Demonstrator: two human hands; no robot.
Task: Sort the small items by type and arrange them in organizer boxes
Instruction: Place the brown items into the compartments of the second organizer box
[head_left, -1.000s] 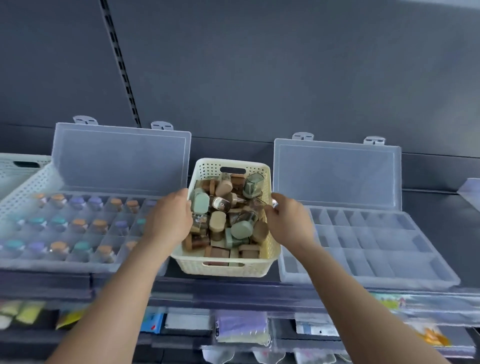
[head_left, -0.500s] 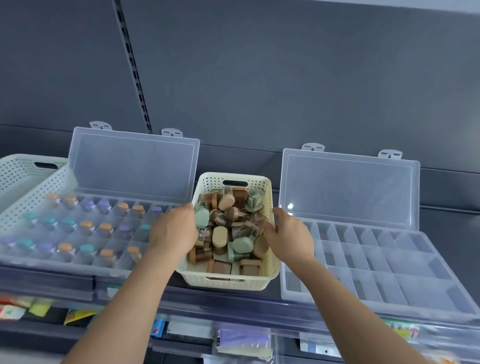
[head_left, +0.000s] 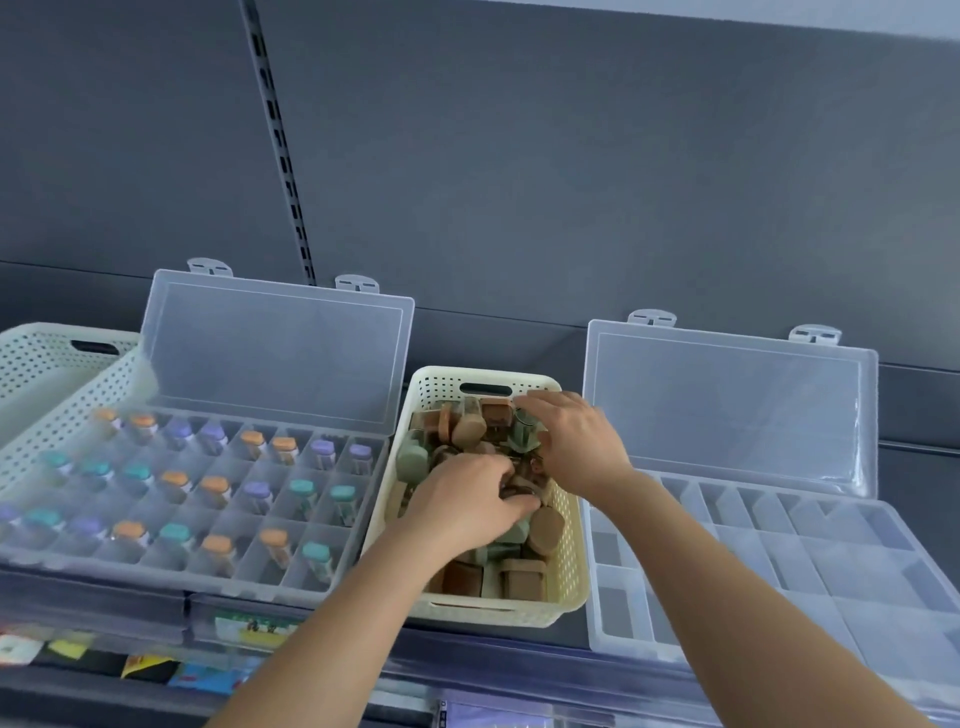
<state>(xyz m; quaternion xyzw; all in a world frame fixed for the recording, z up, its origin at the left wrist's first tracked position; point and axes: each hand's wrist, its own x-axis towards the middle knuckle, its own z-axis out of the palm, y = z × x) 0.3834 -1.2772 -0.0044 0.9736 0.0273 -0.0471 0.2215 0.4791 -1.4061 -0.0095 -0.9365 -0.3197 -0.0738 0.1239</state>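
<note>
Down in the cream basket (head_left: 571, 564), which sits between the two organizer boxes, I have both hands among the small jars (head_left: 545, 525), a loose heap of brown and green caps lying every which way. My left hand (head_left: 462, 504) is curled into the middle of the pile with thumb and fingers drawn together. My right hand (head_left: 576, 441) is bent over a green-capped jar at the far right corner. Whether either hand actually holds a jar, I cannot tell from this view (the knuckles hide the fingertips).

I judge these jars light and rigid. Their clear bodies are probably slick and possibly breakable, and their matte caps look grippier. I would pinch one across the cap, thumb against two fingers, and lift it straight up so its neighbours do not roll. The left organizer box (head_left: 130, 569) holds jars with orange, purple and teal caps, while the right organizer box (head_left: 779, 551) stands with its lid up.
</note>
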